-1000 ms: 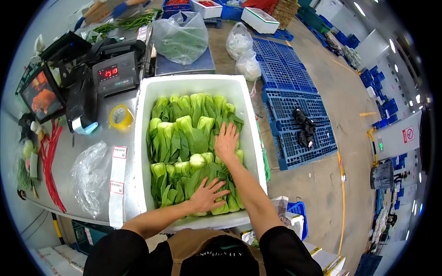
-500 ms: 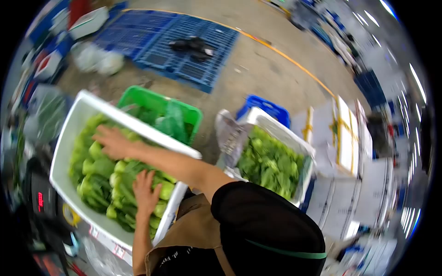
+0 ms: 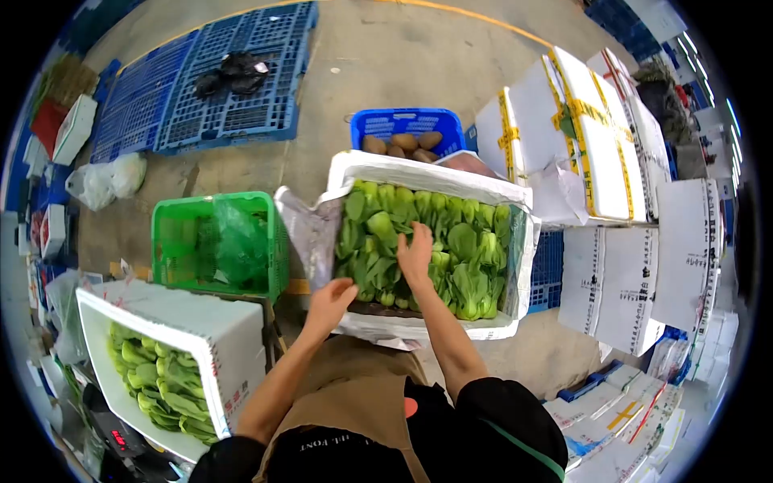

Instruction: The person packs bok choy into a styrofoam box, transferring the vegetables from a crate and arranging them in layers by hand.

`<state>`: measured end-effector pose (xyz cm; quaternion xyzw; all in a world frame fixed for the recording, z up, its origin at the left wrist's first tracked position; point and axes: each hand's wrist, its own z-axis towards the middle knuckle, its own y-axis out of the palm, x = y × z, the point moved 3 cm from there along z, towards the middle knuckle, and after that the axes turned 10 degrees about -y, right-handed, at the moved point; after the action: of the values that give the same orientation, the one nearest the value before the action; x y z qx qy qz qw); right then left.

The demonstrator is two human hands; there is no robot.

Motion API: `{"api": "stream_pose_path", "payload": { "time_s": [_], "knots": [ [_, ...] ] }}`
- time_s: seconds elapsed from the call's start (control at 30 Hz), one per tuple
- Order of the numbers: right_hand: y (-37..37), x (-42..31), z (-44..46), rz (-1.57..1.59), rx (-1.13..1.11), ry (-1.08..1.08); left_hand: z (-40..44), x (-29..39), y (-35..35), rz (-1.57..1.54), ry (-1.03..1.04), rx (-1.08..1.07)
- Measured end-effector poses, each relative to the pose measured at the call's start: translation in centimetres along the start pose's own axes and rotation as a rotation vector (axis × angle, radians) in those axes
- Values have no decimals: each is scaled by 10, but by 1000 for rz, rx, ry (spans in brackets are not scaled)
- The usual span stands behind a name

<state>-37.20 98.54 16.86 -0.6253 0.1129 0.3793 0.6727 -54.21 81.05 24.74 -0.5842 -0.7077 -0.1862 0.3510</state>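
A white foam box [image 3: 435,167], lined with paper, stands in front of me, packed with rows of green bok choy [image 3: 463,241]. My right hand [image 3: 415,253] is over the middle of these greens, its fingers apart and touching or just above the leaves. At the box's front left corner, my left hand [image 3: 330,302] points inward with fingers loosely bent and nothing visible in them. A second white foam box [image 3: 233,326] with more bok choy [image 3: 157,374] is at the lower left, away from both hands.
A green crate [image 3: 278,241] with a plastic bag inside stands left of the paper-lined box. Behind that box is a blue basket [image 3: 407,121] of brown round produce. Taped white boxes [image 3: 600,137] are stacked at right. Blue pallets [image 3: 241,101] lie at the far left.
Both hands have left the bok choy in the left foam box and moved right to the paper-lined box. My view has turned right with them.
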Motion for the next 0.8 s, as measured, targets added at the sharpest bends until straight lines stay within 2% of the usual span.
{"api": "stream_pose_path", "payload": {
  "time_s": [0.03, 0.07, 0.13, 0.2, 0.27, 0.37, 0.5, 0.6, 0.63, 0.73, 0.8],
  "knots": [
    [-12, 32, 7, -22, -28, 150, 39, 1, 28, 105, 40, 46],
    [-16, 76, 8, -150, 19, 226, 79, 1, 53, 157, -27, 56],
    [-46, 138, 12, -395, 30, 349, 165, -20, 90, 80, -480, 61],
    [-68, 190, 11, -535, -89, 506, 207, -11, 116, 147, -536, 213],
    [-75, 210, 2, -562, -160, 515, 220, 3, 132, 24, -732, 205],
    [-62, 221, -18, -634, -232, 519, 228, -1, 150, 59, -822, 437],
    [-84, 211, -22, -635, -192, 585, 227, -14, 138, 87, -660, 406],
    [-101, 221, -15, -292, -89, 480, 223, -22, 126, -119, -633, 318],
    [-108, 223, -12, -337, 2, 398, 221, -27, 124, -142, -619, 315],
    [-104, 253, 5, -424, -26, 633, 205, -40, 125, -266, -547, 271],
    [-79, 261, 18, -650, -67, 736, 191, -42, 131, -420, -442, 191]
  ]
}}
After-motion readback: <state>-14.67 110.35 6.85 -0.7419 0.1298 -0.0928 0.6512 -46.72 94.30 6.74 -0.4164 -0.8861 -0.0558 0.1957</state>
